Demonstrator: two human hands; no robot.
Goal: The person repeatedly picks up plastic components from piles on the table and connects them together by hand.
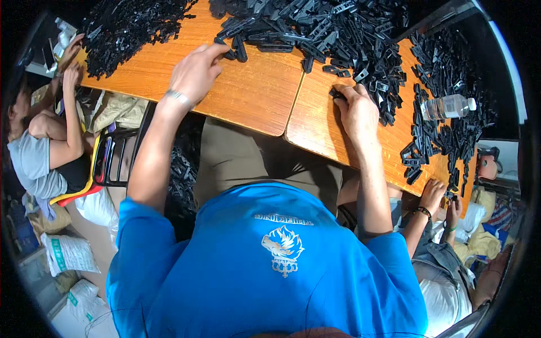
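My left hand point(196, 73) reaches over the wooden table with its index finger stretched out, touching a small black plastic part point(230, 54); the thumb is apart from that fingertip. Beside it lies a longer black plastic clip point(240, 49), near the edge of the big pile of black plastic clips point(321, 28). My right hand point(360, 112) is lower on the right part of the table, thumb and fingers closed on a black plastic clip point(338, 94). Fingers partly cover that clip. More loose clips lie just beyond the right hand.
A heap of smaller black parts point(129, 34) covers the far left. At right, a clear bottle point(448, 107) lies on more black clips. One person point(42, 152) sits at left; another person's hand point(434, 194) works at the right table edge. White sacks point(70, 253) stand on the floor.
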